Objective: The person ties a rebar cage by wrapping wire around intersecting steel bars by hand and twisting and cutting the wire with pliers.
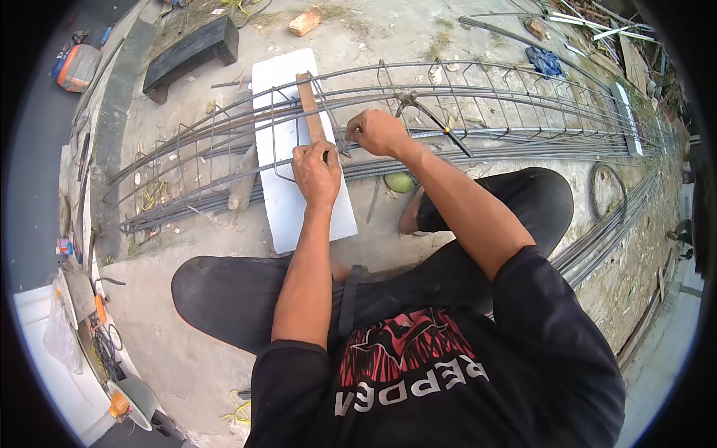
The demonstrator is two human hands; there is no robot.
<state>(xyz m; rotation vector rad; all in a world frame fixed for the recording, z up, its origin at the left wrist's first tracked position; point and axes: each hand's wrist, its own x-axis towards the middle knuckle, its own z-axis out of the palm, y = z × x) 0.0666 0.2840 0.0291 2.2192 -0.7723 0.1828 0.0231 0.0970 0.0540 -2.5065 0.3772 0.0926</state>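
Black T-shirt (441, 407) is bearing inverted lettering, reading uncertain. Left hand (317, 173) and right hand (379, 134) are bunching fingers at grey rebar cage (523, 137); pinched item unclear.

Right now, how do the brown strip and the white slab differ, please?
The brown strip is narrow; the white slab is much wider. The strip's near end is at the left hand; the slab extends beyond that hand. Both are elongated, roughly parallel.
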